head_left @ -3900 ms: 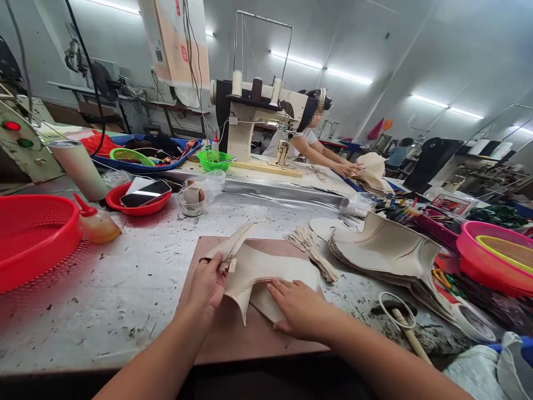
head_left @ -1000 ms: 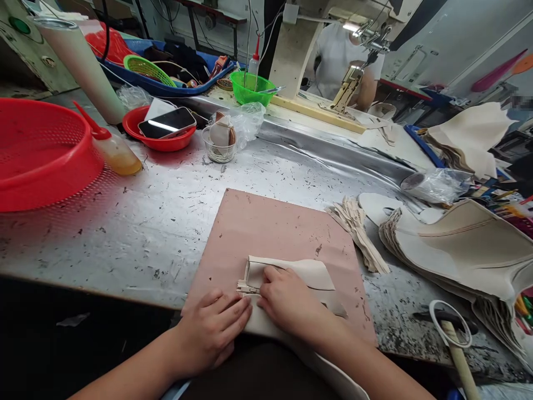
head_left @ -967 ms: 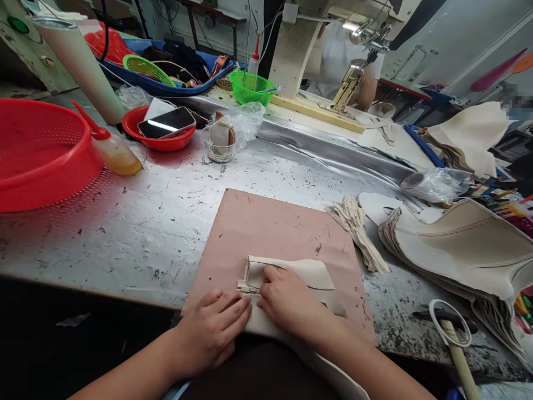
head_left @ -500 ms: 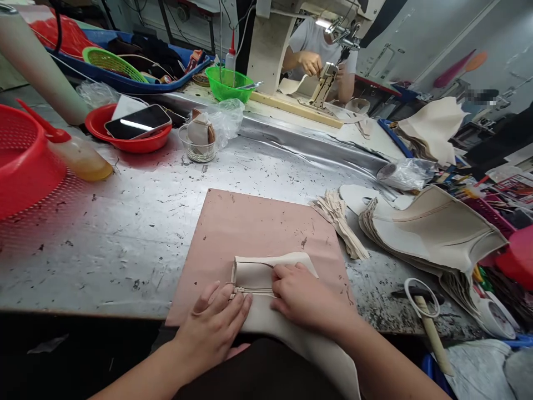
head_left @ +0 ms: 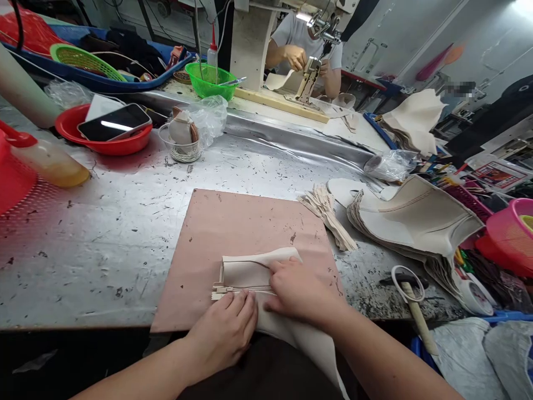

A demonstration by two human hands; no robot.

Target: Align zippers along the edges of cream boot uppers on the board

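Observation:
A cream leather piece [head_left: 245, 272] lies on a pinkish-brown board [head_left: 241, 222], its upper part folded over and its lower part hanging down past the table edge toward my lap. Along its middle runs a cream zipper [head_left: 222, 291], its end sticking out to the left. My left hand [head_left: 227, 328] has its fingers closed together on the leather just below the zipper, thumb hidden. With curled fingers, my right hand [head_left: 302, 289] grips the right part of the same piece, fingertips on the fold above the zipper.
Right of the board lie cream strips [head_left: 328, 216], stacked leather pieces [head_left: 408, 216], a hammer [head_left: 420, 316] and a white ring [head_left: 410, 283]. Leftward are a glue bottle [head_left: 54, 164], a red bowl [head_left: 112, 145] with a phone, and a clear cup [head_left: 181, 144]. A co-worker [head_left: 300, 53] sits behind a sewing machine [head_left: 250, 44].
My left hand has slid right and drawn its fingers in, uncovering the zipper's left end. My right hand keeps its place on the leather. The whole view has shifted slightly.

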